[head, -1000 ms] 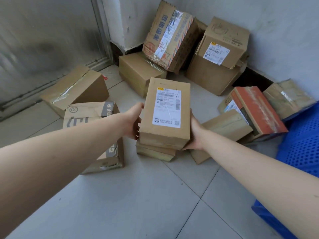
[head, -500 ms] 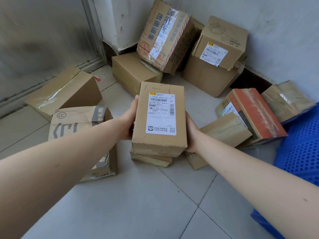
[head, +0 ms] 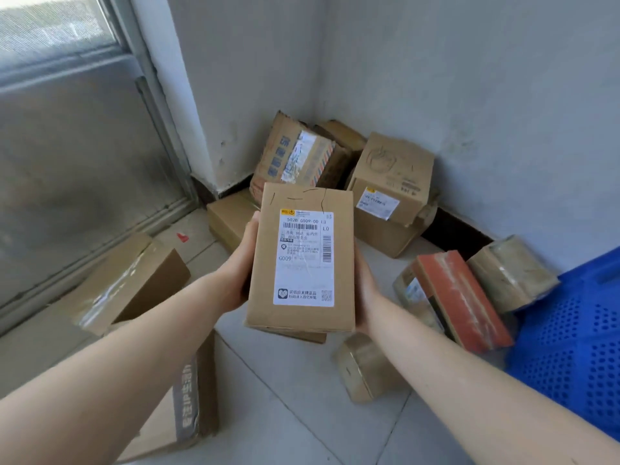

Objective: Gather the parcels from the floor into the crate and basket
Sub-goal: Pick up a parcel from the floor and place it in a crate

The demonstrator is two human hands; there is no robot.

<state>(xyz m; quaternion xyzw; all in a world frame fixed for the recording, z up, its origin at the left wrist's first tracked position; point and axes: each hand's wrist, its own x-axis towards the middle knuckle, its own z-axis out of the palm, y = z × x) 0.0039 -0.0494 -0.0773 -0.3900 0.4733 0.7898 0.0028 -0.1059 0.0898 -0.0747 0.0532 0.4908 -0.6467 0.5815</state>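
Two hands clamp one labelled parcel (head: 302,260) above the tiled floor (head: 295,397): left hand (head: 240,266) grips its left side, right hand (head: 364,286) its right. Blue crate (head: 577,333) sits right, parcels scattered around.

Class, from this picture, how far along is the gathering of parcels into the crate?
Done: nothing visibly packed; the blue crate is mostly out of view. In hand: the labelled parcel, held off the floor between left hand and right hand. Left: many parcels on the floor, including the red-topped parcel and taped box.
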